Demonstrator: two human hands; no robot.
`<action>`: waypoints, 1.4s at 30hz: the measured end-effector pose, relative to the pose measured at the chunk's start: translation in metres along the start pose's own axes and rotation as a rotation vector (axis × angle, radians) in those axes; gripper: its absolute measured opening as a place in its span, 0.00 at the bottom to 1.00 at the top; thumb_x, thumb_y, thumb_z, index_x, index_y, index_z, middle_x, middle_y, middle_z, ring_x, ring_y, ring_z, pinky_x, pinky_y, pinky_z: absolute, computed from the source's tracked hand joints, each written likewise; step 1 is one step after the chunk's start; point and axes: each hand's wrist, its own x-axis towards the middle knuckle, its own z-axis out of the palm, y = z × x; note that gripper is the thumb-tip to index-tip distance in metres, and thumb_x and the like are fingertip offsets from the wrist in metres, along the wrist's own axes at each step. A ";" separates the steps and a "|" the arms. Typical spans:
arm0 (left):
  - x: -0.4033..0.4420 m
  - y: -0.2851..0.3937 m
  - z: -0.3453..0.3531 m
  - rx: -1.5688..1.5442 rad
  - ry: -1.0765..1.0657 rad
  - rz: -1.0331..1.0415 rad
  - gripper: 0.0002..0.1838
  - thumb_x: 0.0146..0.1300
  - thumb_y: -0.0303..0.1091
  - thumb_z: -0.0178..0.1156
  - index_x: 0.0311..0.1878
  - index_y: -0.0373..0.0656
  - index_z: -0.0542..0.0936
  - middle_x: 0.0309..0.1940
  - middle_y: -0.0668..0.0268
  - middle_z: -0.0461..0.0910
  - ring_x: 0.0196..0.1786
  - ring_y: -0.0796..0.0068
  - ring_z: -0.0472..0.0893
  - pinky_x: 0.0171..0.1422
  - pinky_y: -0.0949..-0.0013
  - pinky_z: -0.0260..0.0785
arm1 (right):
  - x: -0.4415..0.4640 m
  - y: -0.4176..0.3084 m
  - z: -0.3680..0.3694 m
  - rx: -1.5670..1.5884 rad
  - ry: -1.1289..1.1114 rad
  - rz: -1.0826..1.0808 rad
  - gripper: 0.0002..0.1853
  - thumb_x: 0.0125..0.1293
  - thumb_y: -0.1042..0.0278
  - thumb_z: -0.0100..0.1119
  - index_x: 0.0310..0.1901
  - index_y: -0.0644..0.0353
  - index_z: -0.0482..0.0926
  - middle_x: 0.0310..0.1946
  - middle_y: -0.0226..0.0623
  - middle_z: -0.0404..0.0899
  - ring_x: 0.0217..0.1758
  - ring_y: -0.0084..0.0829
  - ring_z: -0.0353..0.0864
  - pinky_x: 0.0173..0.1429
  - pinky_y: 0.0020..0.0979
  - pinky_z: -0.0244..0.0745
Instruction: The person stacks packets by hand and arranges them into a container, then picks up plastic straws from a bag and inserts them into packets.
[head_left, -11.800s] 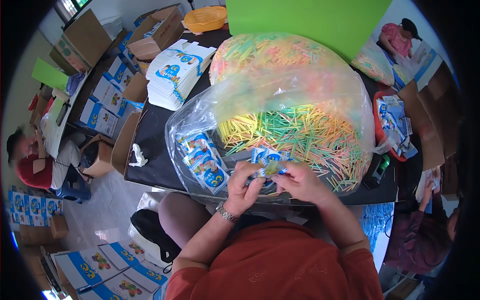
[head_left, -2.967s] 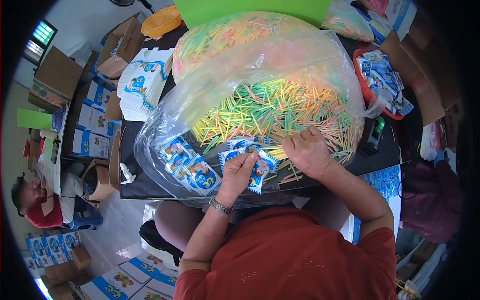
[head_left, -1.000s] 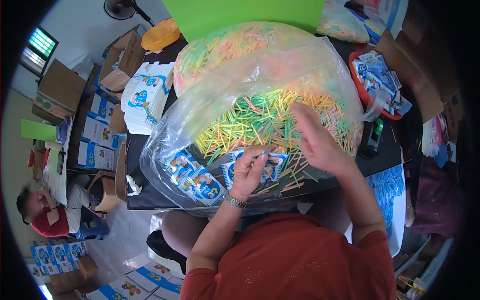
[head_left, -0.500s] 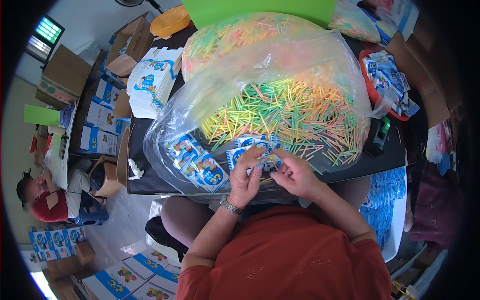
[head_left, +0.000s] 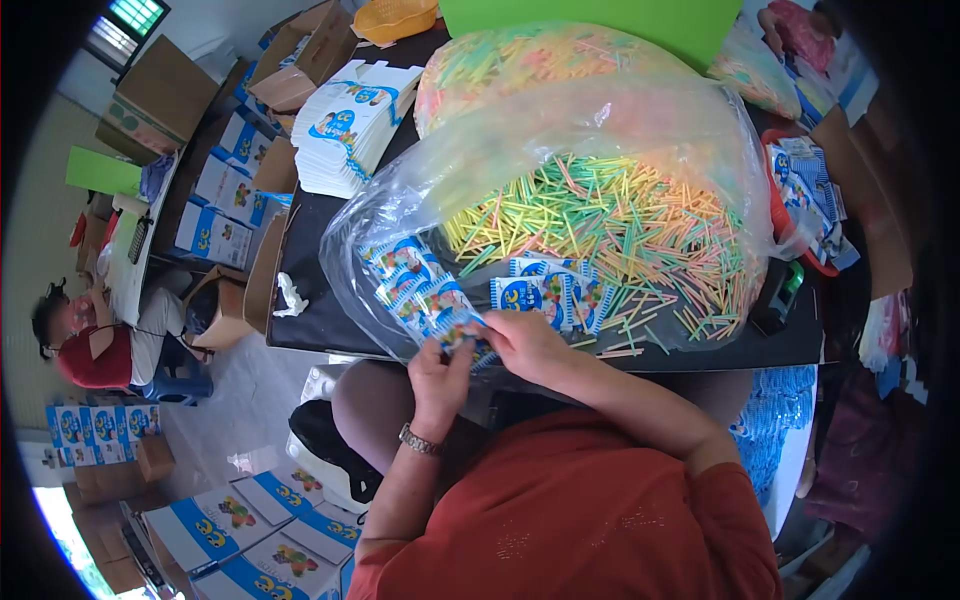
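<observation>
Near the table's front edge, my left hand and my right hand meet at a blue-and-white packet, with the fingers of both closed on it. That packet is at the lower end of an overlapping row of similar packets on the clear plastic. Right of the row lie a few more packets. Behind them, thin yellow, green, pink and orange sticks spill from a large clear plastic bag.
A stack of flat printed cartons stands at the back left, near a yellow basket. To the right are a red basket of packets and a black tape dispenser. Crumpled white tissue lies left. Other people sit nearby.
Both hands have moved left from the middle packets to the row's lower end, with a packet between them. The view has shifted, so the table contents appear farther right.
</observation>
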 end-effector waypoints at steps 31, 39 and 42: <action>0.056 0.071 0.079 0.599 -0.218 0.676 0.22 0.53 0.34 0.64 0.52 0.40 0.75 0.53 0.54 0.71 0.55 0.53 0.70 0.55 0.54 0.64 | 0.055 0.083 -0.189 -0.920 0.007 -0.051 0.16 0.58 0.75 0.52 0.49 0.66 0.70 0.48 0.48 0.72 0.59 0.46 0.66 0.64 0.49 0.58; 0.137 0.079 0.142 -0.180 -0.691 0.342 0.27 0.69 0.45 0.53 0.59 0.30 0.69 0.56 0.46 0.69 0.61 0.54 0.69 0.66 0.59 0.59 | 0.046 0.051 -0.165 0.305 -0.178 0.350 0.14 0.67 0.80 0.44 0.54 0.62 0.68 0.34 0.32 0.75 0.30 0.23 0.76 0.30 0.25 0.72; 0.118 0.067 0.166 -0.298 -0.439 0.274 0.20 0.71 0.41 0.51 0.57 0.35 0.71 0.52 0.50 0.74 0.56 0.57 0.74 0.63 0.62 0.62 | 0.043 0.073 -0.161 0.485 -0.274 0.490 0.12 0.64 0.79 0.47 0.49 0.61 0.72 0.30 0.31 0.74 0.28 0.23 0.74 0.29 0.25 0.70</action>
